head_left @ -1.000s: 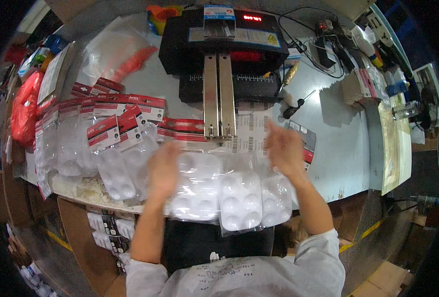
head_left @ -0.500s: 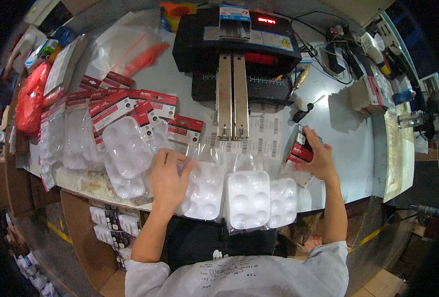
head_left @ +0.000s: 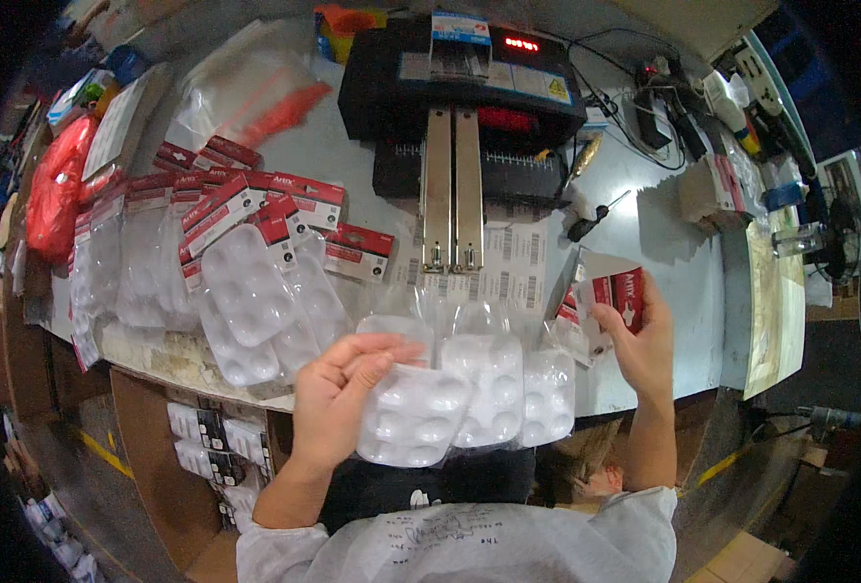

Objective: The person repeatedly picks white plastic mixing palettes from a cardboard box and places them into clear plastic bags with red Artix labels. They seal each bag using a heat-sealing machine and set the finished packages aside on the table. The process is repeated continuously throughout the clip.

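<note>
My left hand (head_left: 338, 394) is closed at the upper left edge of a white plastic paint palette (head_left: 413, 418) in a clear bag, its fingers slightly smeared. That palette is tilted and overhangs the table's front edge. Another bagged palette (head_left: 487, 384) lies right beside it, with a further palette (head_left: 548, 400) to the right. In my right hand (head_left: 644, 345) is a folded red-and-white header card (head_left: 622, 293), gripped between thumb and fingers. More header cards (head_left: 568, 321) lie just left of that hand, partly hidden.
A black machine (head_left: 460, 83) with two metal bars (head_left: 452, 194) stands at the back middle, above barcode sheets (head_left: 518, 255). Carded, bagged palettes (head_left: 246, 291) are heaped at left. A screwdriver (head_left: 601, 216) and stacked cards (head_left: 710, 189) are at right.
My right hand has lifted a header card from the table. My left hand has moved nearer to me and right, and the bagged palette beside it has shifted toward me and tilted.
</note>
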Demonstrator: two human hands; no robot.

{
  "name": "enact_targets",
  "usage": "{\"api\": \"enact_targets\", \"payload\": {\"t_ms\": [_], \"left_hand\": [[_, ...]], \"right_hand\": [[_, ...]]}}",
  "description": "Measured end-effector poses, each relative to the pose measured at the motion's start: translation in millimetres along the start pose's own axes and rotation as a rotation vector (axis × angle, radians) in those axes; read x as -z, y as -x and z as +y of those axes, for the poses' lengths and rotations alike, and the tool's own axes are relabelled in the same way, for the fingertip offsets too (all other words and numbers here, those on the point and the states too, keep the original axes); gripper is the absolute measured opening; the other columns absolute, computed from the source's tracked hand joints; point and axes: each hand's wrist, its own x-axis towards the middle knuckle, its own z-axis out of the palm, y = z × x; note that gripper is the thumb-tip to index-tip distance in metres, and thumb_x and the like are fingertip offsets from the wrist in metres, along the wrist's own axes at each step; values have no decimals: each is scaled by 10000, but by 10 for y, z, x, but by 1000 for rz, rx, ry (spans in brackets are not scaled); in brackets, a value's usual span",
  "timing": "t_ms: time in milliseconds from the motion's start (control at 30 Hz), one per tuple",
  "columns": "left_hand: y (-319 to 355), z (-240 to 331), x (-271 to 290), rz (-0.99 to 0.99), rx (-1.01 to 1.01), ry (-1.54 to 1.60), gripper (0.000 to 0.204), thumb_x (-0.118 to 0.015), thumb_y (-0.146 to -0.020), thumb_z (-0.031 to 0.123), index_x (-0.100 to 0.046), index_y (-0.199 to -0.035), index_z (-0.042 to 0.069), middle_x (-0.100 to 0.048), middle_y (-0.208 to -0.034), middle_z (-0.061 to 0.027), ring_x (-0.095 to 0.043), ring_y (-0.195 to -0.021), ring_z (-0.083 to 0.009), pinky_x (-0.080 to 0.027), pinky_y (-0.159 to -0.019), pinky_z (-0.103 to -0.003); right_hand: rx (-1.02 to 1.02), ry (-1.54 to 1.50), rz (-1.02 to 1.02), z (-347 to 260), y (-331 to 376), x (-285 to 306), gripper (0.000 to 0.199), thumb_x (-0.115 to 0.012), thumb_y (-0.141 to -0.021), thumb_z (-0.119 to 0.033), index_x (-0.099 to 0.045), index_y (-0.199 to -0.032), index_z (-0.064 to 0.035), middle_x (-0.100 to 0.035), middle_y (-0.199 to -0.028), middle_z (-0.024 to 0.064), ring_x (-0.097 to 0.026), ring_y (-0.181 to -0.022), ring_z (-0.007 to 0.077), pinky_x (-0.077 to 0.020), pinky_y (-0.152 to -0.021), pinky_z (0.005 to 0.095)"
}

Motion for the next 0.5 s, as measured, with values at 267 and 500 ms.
{"api": "enact_targets", "payload": {"t_ms": [267, 500], "left_hand": [[110, -60, -231, -87, -89, -318, 169, -523, -909, 133, -601, -887, -15, -631, -707, -49, -506, -646, -58, -414, -596, -211], [95, -108, -192, -76, -145, -473, 149, -554, -897, 148, -616, -864, 17, -510, -533, -16, -395, -491, -41, -339, -452, -223]], "right_hand": [[246, 110, -593, -761, 18, -520, 322, -697, -770, -288, -551, -846, -11, -569, -648, 177, -576, -580, 340, -431, -525, 363], [362, 207, -681, -693, -24, -536, 326, -731, -740, -278, -580, -836, -6, -556, -595, 111, -529, -508, 200, -415, -493, 309]]}}
